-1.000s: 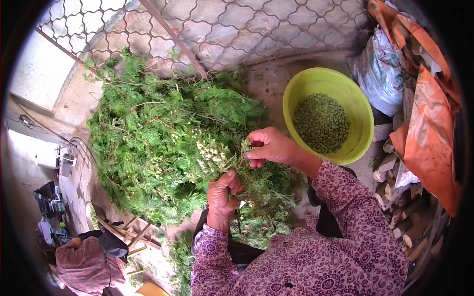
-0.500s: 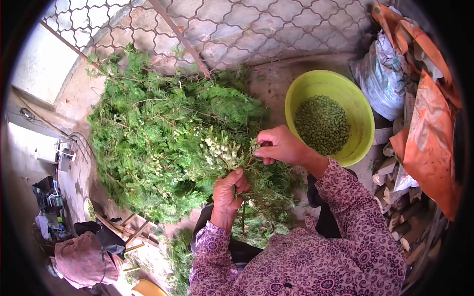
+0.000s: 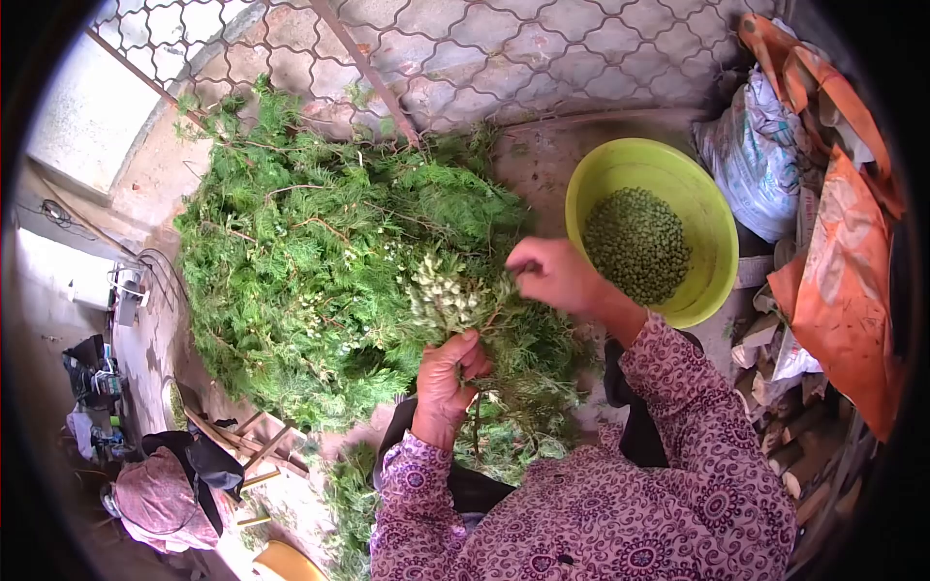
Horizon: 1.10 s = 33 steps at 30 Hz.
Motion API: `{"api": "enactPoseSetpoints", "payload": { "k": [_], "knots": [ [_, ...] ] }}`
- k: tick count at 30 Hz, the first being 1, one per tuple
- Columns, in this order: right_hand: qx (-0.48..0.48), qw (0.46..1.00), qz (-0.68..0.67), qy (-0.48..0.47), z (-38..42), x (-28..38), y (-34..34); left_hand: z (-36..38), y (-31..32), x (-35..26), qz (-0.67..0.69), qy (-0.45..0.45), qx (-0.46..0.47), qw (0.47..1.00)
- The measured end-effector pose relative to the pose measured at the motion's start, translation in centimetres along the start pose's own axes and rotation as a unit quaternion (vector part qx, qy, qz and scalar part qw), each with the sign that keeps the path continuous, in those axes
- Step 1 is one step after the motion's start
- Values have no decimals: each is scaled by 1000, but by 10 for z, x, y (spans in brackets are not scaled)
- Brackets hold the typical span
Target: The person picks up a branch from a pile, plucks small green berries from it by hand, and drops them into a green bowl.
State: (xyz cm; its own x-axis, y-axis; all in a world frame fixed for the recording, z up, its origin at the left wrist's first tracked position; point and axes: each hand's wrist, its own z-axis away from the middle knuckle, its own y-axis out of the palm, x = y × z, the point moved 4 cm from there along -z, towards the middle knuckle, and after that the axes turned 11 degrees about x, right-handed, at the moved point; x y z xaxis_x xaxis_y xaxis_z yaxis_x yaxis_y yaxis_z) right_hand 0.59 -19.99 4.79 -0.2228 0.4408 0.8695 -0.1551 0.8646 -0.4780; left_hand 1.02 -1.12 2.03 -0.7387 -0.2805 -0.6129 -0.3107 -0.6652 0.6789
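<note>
My left hand (image 3: 449,387) is closed around the stem of a leafy evergreen sprig. Pale green seed cones (image 3: 441,295) cluster on the sprig above my thumb. To the right of that sprig, my right hand (image 3: 562,278) has its fingers curled together, slightly blurred, near the branch tips. Whatever is between those fingers is hidden. A large heap of cut evergreen branches (image 3: 291,252) spreads beyond my left hand. The yellow-green basin (image 3: 712,208) stands just past my right hand, with many small green seed cones (image 3: 635,242) in its bottom.
A metal lattice (image 3: 436,58) borders the far side. On the right are a white woven sack (image 3: 751,160), an orange tarp (image 3: 838,300) and stacked firewood (image 3: 804,455). Another person (image 3: 165,499) is at the lower left, near a yellow container (image 3: 291,562).
My right hand has lifted slightly away from the sprig, its fingers a little higher. My left hand keeps its grip. The view has shifted slightly.
</note>
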Motion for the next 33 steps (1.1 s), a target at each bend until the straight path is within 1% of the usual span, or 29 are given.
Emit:
{"api": "enactPoseSetpoints", "payload": {
  "k": [1, 2, 3, 4, 5, 6, 8, 9, 10, 11, 12, 14, 15, 17, 18, 19, 21, 22, 24, 25, 27, 28, 30, 31, 33],
  "knots": [
    [-11, 992, -113, 59, 2, -9, -8, 5, 0, -8, -17, 17, -24, 999],
    [-21, 968, -224, 115, 4, -16, -12, 8, -2, -13, -33, 36, -49, 998],
    [-19, 968, -222, 115, 4, -18, -13, 8, -4, -14, -31, 38, -49, 998],
    [2, 919, -364, 148, 4, -24, -7, 7, -5, -14, -18, 41, -36, 998],
    [20, 848, -499, 178, 5, -28, 0, 7, -5, -14, -6, 42, -22, 999],
    [20, 847, -500, 178, 5, -29, 3, 8, -5, -15, -18, 51, -35, 998],
    [46, 804, -567, 175, 2, -25, 12, 8, -6, -14, -22, 59, -36, 997],
    [47, 804, -566, 176, 1, -25, 14, 8, -7, -14, -25, 68, -36, 997],
    [46, 792, -584, 173, 0, -23, 15, 8, -8, -14, -25, 68, -36, 997],
    [46, 780, -600, 171, -2, -21, 17, 7, -8, -13, -29, 62, -30, 997],
    [46, 780, -600, 171, -3, -17, 18, 6, -8, -13, -33, 55, -23, 998],
    [51, 796, -557, 233, -3, -10, 22, 5, -7, -13, -33, 54, -20, 998],
    [50, 796, -557, 233, -3, -13, 24, 4, -7, -13, -32, 52, -18, 998],
    [148, 801, -562, 147, -6, -12, 31, 3, -6, -12, -28, 50, -21, 998],
    [116, 809, -556, 150, -6, -9, 28, 3, -6, -11, -23, 50, -23, 998],
    [114, 809, -557, 150, -6, -8, 27, 2, -6, -11, -24, 49, -23, 998],
    [48, 882, -448, 139, -5, -10, 17, 2, -8, -9, -2, 54, -26, 998],
    [46, 882, -448, 139, -5, -9, 17, 1, -7, -9, -2, 53, -26, 998],
    [-12, 918, -357, 173, -4, -9, 14, -1, -4, -7, -17, 51, -30, 998],
    [-12, 918, -357, 173, -4, -9, 16, -2, -4, -6, -17, 51, -30, 998],
    [-87, 922, -346, 148, -2, -11, 13, -5, -3, -4, -56, 40, -26, 997],
    [-87, 922, -346, 147, -3, -19, 6, -3, -2, -6, -42, 45, -12, 998],
    [-174, 835, -510, 108, 0, -40, -20, 2, -5, -11, -37, 52, -26, 998],
    [-174, 837, -508, 108, 3, -45, -22, 4, -7, -13, -28, 60, -42, 997],
    [-124, 780, -601, 121, 4, -44, -17, 4, -7, -15, -26, 61, -29, 997]
  ]
}}
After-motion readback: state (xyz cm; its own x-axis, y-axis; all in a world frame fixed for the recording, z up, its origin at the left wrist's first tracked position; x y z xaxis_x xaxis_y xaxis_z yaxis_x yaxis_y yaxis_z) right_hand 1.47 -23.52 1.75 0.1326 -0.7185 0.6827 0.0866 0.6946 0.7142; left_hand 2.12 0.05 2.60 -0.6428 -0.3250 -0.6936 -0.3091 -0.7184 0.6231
